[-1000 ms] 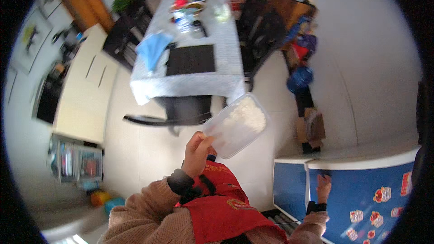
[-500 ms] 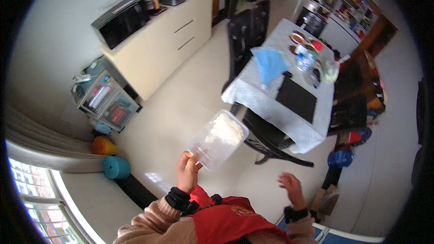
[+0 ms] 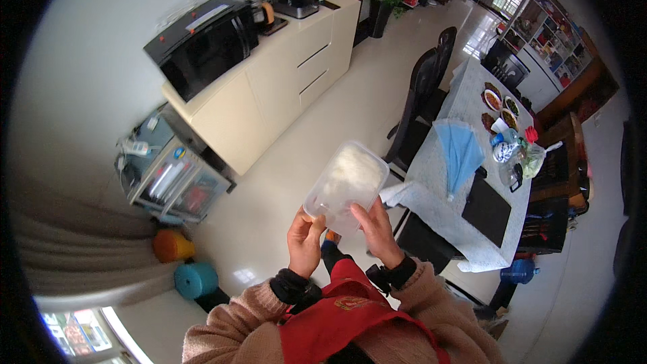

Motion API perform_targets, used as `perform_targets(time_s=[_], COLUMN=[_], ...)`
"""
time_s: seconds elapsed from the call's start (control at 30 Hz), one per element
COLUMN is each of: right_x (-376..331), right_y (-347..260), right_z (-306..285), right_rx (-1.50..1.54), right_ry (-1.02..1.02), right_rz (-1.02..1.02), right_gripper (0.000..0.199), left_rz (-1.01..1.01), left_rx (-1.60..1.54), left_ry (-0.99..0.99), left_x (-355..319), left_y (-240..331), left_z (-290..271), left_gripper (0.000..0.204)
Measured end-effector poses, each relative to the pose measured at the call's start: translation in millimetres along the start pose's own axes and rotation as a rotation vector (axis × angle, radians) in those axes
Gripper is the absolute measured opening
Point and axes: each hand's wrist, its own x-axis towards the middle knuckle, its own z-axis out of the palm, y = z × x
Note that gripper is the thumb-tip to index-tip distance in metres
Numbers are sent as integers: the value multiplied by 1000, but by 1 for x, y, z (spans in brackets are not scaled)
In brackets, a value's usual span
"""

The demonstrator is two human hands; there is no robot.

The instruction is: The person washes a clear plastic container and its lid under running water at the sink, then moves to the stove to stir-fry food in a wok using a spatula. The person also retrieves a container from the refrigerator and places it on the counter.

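Observation:
A clear plastic food container (image 3: 327, 206) is held up in front of me, tilted. White rice (image 3: 355, 172) lies in its far part, while the near part shows bare plastic. My left hand (image 3: 305, 243) grips its near left corner, thumb on the rim and fingers underneath. On the near right side my right hand (image 3: 377, 231) closes on it, thumb pressed to the edge. A red apron (image 3: 347, 300) hangs below my forearms.
A dining table (image 3: 441, 212) with dishes and a blue cloth (image 3: 459, 152) stands on the right, black chairs (image 3: 421, 87) beside it. Left, a cream cabinet (image 3: 269, 104) carries a microwave (image 3: 202, 47). A glass-doored cabinet (image 3: 178, 178) and a teal stool (image 3: 196, 280) stand nearer.
My right hand has come in from the right and taken hold of the container. The container has moved slightly up and right. The view has turned, bringing the microwave cabinet closer.

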Motion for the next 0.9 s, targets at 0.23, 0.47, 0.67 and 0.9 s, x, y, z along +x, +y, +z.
perform_targets(time_s=[0.23, 0.47, 0.67, 0.9], right_x=[226, 440, 592, 703], right_y=[-6, -38, -55, -101], right_z=[-42, -87, -143, -244], right_rx=[248, 131, 296, 420], right_ry=[-49, -69, 34, 350], right_rz=[124, 158, 172, 56], right_gripper=[38, 43, 37, 29], left_rz=[-88, -104, -189, -652], left_rx=[221, 232, 188, 99], left_ry=[6, 288, 161, -438], left_x=[203, 383, 596, 841], left_y=[13, 20, -28, -100], left_z=[-10, -34, 14, 193], left_gripper=[17, 27, 30, 77])
